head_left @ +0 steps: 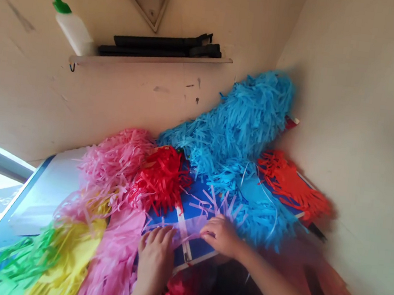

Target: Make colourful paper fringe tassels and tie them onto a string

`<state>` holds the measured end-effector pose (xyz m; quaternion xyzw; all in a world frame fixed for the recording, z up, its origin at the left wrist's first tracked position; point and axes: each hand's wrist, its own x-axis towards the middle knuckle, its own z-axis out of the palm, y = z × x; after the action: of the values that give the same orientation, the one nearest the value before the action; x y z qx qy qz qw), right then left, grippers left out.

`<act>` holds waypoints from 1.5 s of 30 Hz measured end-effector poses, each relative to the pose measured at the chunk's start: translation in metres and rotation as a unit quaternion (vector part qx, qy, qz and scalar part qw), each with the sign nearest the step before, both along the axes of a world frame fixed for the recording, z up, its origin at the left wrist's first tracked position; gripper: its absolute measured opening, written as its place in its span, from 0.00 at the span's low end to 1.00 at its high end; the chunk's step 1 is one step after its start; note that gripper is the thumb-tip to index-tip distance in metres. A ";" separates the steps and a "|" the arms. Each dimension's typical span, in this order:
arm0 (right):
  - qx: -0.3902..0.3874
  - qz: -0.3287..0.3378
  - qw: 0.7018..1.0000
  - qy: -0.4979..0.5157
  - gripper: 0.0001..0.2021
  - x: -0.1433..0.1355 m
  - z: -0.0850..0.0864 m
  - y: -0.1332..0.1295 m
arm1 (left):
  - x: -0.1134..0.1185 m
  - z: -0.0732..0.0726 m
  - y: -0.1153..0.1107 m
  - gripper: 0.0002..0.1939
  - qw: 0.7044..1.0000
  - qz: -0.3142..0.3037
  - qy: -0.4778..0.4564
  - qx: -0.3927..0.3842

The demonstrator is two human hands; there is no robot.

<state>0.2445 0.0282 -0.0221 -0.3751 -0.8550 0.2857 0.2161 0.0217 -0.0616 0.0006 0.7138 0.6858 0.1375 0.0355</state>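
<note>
Two bare hands at work here, and the right grip (222, 236) sits a touch higher and further out than the left! Look at that right forearm (280, 288), bare and long, slanting in from the lower right corner, the wrist nearly in line behind it. The fingers fold over and point left, the thumb tucked beneath, tips drawn together in a pinch. Across to the left grip (159, 247): back of the hand uppermost, fingers side by side and bent at the knuckles, thumb hidden from us. The left wrist (147, 282) rises steeply from the bottom edge. The hands are near each other, not touching.
</note>
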 end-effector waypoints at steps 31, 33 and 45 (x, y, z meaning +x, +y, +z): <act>0.053 -0.173 0.976 -0.118 0.08 -0.034 -0.010 0.009 | 0.024 0.001 0.037 0.17 0.988 0.108 0.054 -0.094; 0.059 -0.176 0.975 -0.120 0.08 -0.034 -0.011 0.010 | 0.023 0.001 0.037 0.16 0.989 0.111 0.058 -0.085; 0.253 0.063 0.963 -0.076 0.05 -0.002 0.001 0.000 | 0.019 0.009 0.033 0.10 0.980 -0.162 0.096 -0.069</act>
<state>0.2420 0.0283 -0.0215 -0.2738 -0.9352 0.0443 0.2199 0.0409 -0.0282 0.0093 0.8213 0.5688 0.0132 0.0405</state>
